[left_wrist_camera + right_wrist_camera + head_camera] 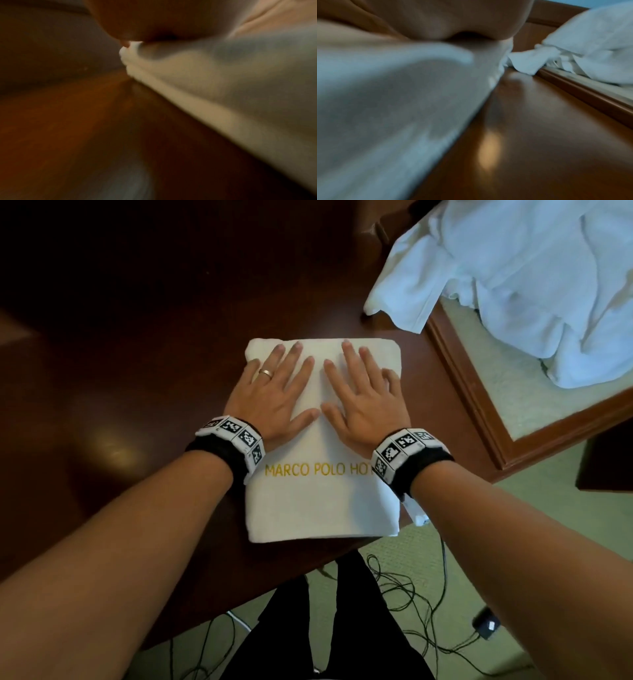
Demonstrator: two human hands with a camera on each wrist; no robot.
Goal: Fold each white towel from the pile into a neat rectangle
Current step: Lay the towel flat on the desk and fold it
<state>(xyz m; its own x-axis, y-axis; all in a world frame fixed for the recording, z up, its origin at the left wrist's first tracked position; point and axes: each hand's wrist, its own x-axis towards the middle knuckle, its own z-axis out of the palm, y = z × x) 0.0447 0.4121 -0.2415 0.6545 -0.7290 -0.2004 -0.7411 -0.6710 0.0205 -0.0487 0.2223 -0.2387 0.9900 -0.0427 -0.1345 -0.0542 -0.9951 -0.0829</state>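
Forearms reaching in, we are pressing left hand (274, 397) and right hand (364, 400) flat, fingers spread, gripping nothing, on the folded towel (322, 501) on the table (137, 337) to set creases, pile (534, 278) waiting far right.

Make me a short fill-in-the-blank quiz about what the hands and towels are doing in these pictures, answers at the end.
1. Both hands, the left hand and the right hand, press flat on the ____ towel.
2. The gold lettering on it begins with the word ____.
3. The unfolded pile lies to the person's ____.
4. A ring is on the ____ hand.

Answers: folded; MARCO; right; left
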